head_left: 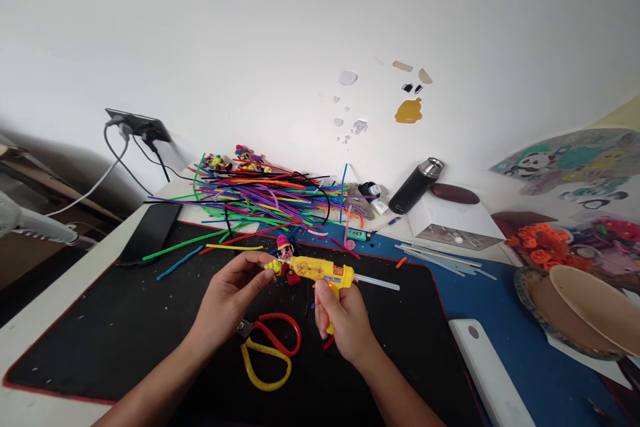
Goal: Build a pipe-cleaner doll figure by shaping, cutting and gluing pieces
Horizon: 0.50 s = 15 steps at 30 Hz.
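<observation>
My left hand pinches a small yellow pipe-cleaner piece between thumb and fingertips. A small figure with a pink top and red parts below is right beside it; whether it is joined to the yellow piece, I cannot tell. My right hand is wrapped round the handle of a yellow glue gun, whose nozzle points left at the yellow piece. A clear glue stick sticks out of the gun's back. Scissors with red and yellow handles lie on the black mat below my hands.
Colourful pipe cleaners are heaped along the wall, with small figures behind. A phone lies left. To the right are a black flask, a white box, loose glue sticks, a white device and a bowl.
</observation>
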Motion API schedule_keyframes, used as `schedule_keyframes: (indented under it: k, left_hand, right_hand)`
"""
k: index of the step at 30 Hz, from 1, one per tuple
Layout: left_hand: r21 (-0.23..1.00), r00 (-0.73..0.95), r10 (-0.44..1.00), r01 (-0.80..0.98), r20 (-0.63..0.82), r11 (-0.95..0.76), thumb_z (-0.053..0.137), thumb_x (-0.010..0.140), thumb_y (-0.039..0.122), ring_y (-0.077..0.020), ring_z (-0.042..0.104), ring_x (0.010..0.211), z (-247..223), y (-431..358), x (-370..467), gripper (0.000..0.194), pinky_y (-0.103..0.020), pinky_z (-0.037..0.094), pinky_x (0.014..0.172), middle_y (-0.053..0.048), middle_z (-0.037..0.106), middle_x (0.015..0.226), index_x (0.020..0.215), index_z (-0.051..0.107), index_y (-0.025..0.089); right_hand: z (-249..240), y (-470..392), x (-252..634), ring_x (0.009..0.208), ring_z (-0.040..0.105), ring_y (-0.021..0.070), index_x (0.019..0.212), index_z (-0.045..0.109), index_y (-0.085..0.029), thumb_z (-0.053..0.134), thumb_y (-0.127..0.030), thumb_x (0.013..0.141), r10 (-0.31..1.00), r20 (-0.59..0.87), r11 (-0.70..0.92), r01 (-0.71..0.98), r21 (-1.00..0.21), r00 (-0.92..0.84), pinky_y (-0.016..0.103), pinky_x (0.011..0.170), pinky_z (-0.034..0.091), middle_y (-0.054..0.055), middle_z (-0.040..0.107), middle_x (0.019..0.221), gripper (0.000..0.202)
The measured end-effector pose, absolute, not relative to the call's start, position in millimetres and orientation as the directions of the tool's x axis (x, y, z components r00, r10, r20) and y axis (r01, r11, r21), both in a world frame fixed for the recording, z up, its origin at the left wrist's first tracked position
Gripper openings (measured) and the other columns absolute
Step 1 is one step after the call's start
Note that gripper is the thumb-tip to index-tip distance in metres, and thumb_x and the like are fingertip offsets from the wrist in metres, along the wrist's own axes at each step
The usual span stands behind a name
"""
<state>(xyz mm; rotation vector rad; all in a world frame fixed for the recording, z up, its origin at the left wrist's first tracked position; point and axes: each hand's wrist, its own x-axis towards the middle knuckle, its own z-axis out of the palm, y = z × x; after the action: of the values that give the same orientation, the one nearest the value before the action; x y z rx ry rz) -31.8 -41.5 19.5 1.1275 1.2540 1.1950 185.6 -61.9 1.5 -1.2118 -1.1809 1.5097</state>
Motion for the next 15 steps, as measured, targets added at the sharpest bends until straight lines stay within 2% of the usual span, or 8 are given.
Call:
schedule_keyframes:
  k: [15]
  left_hand:
    - [0.998, -0.070, 0.997, -0.049, -0.029, 0.026, 0.092, 0.078, 0.056, -0.0208, 0.075, 0.079, 20.0, -41.1, -30.5, 0.042, -0.031, 0.063, 0.078, -0.005, 0.079, 0.091, 0.098, 0.078, 0.021]
  right_hand:
    - [0.7, -66.5, 188.2, 0.033, 0.042, 0.0092, 0.057, 0.050, -0.023, 0.058, -0.088, 0.090, 0.965, -0.185, -0.196, -0.041, -0.980, -0.184, 0.024, 0.042, 0.031, -0.004, 0.044, 0.037, 0.074]
